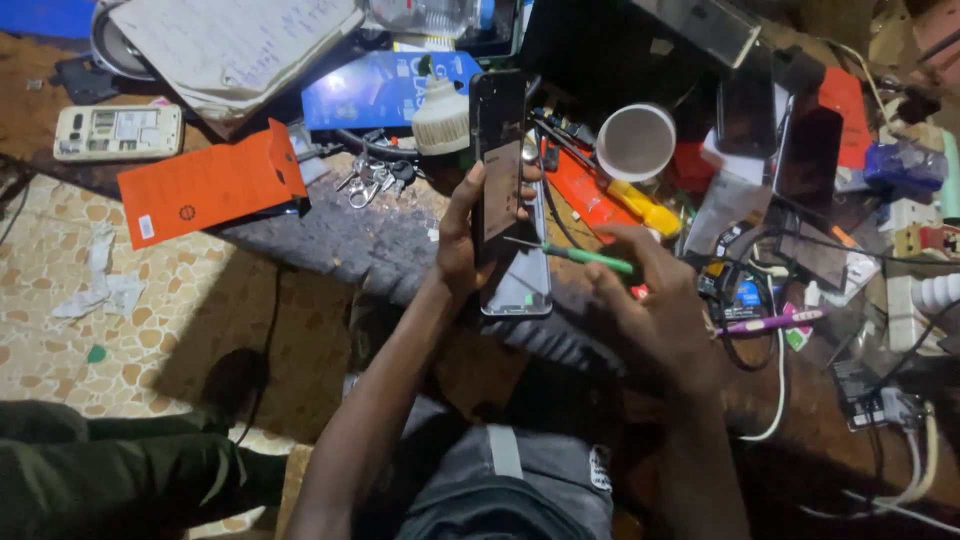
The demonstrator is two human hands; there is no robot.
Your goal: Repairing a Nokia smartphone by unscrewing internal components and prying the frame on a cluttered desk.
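Your lap, in grey cloth, fills the bottom of the view, with both forearms reaching up from it to the cluttered counter (330,240). Your left hand (462,240) is wrapped around a dark smartphone (497,150), thumb on one edge and fingertips on the other, holding it upright and tilted toward you. Just below it a second phone frame with a pale glassy face (522,285) lies flat on the counter, partly hidden behind your wrist. Your right hand (640,290) is clenched on a green-handled screwdriver (590,258), whose thin metal tip points left and meets the lower part of the held phone.

Around the work you have an orange card sleeve (205,185) at the left edge of the counter, an old white keypad phone (118,131) beyond it, a bunch of keys (372,178), a white bulb (441,117) and a white cup (636,141) lying on its side. A purple pen (770,322) and tangled cables lie to the right of your right hand. Patterned floor (120,300) shows at the left.
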